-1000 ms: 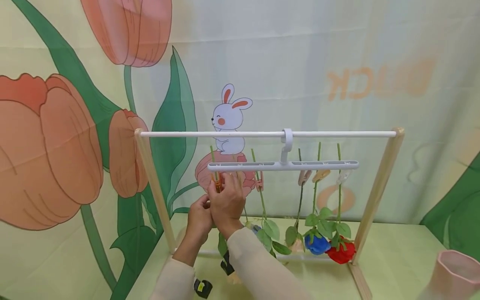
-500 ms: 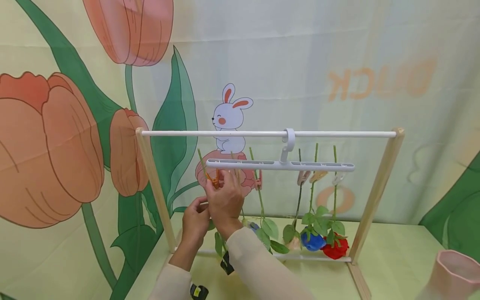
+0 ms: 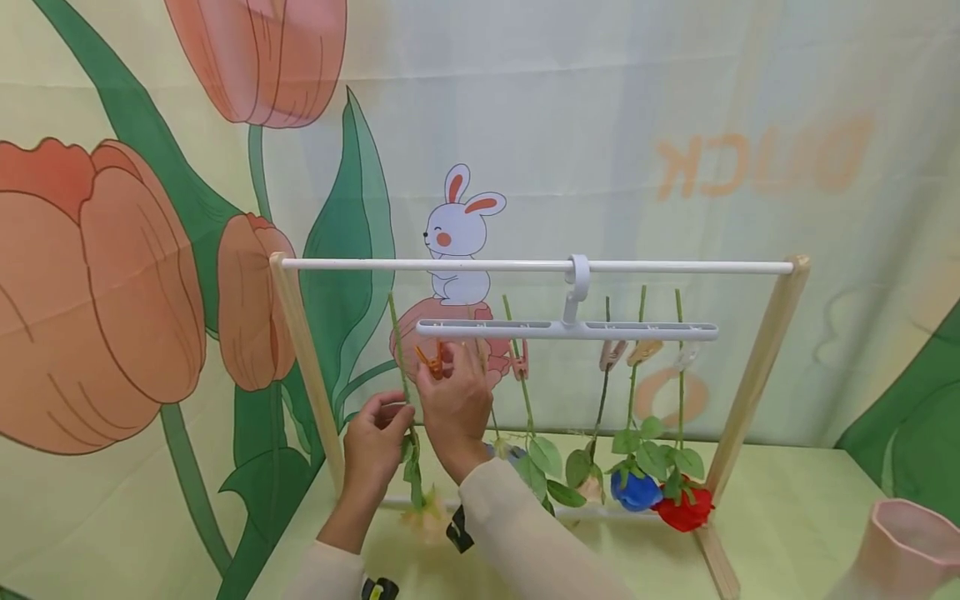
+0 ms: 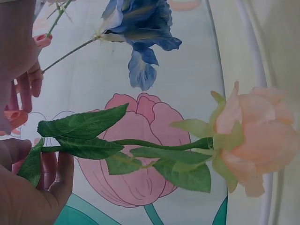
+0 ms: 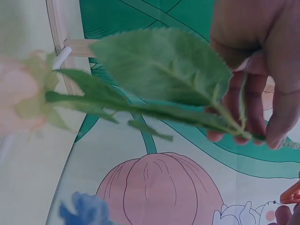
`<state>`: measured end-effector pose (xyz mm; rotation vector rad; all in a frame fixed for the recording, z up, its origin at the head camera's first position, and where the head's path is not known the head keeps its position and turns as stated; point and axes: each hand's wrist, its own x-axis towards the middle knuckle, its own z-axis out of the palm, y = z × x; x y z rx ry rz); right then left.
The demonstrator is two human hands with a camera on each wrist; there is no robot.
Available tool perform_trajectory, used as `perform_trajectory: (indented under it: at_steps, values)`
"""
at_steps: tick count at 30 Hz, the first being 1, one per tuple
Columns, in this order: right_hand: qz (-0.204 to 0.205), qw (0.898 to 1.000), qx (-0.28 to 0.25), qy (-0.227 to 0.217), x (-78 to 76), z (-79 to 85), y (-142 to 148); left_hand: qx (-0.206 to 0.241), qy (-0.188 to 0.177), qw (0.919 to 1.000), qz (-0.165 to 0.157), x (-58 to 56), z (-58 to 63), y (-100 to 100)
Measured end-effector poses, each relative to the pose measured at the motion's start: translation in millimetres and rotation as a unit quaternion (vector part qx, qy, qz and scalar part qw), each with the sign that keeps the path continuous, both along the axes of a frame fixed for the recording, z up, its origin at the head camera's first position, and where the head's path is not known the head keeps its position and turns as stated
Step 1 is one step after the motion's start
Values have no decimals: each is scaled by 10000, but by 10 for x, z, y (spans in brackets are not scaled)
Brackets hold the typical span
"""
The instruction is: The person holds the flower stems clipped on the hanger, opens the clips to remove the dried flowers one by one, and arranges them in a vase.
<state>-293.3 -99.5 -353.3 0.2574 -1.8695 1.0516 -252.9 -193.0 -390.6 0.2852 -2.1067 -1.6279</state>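
My left hand (image 3: 372, 442) pinches the green stem of a peach artificial rose (image 4: 262, 136) between thumb and fingers. Its bloom hangs downward, and the bare stem end rises left of the hanger. Beside it, my right hand (image 3: 459, 400) pinches an orange clip (image 3: 431, 363) under the left end of the white hanger (image 3: 510, 331). No stem shows in that clip; the rose stem stands apart to its left. In the right wrist view, the left hand's fingers (image 5: 255, 110) hold the stem just past a large leaf (image 5: 164, 68).
The hanger hooks over a white rod (image 3: 690, 267) on a wooden frame (image 3: 761, 383). More flowers hang upside down from clips, including a blue rose (image 3: 635, 490) and a red rose (image 3: 686, 508). A pink vase (image 3: 911, 542) stands at the front right.
The rose stem has come out of the orange clip and moved left with my left hand. My right hand stays at the clip, and the hanger has swung slightly.
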Motion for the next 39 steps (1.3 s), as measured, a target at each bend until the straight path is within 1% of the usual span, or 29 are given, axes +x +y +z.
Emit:
perform_trajectory:
  at_steps: [4,7,9,14,17,20,22,26,30,33,39]
  values:
    - [-66,10000,-1,32,12,-26,40,-113,168,9998,84,35,2,0]
    - [-70,9999,-57,-48,35,-36,62,-207,308,9992,118,50,7,13]
    - [-59,9999,-110,-104,53,-36,77,-245,342,9990,115,53,9,22]
    - [133,9994,-247,-180,125,-1,145,-330,356,9988,64,59,26,42]
    - [288,9988,-330,-223,181,44,213,-527,382,9978,108,78,54,52]
    - [426,9980,-403,-241,242,101,302,-815,469,9954,185,112,96,64]
    - [541,9975,-422,-169,287,139,363,-1004,550,9932,217,140,131,75]
    - [692,9971,-294,126,365,171,480,-1393,825,9866,222,193,210,116]
    - [643,9969,137,429,419,162,622,-1847,1027,9774,69,228,281,191]
    - [543,9958,480,567,449,145,740,-2215,1160,9682,-87,248,299,251]
    - [255,9909,936,933,459,100,949,-2833,1611,9450,-288,268,289,380]
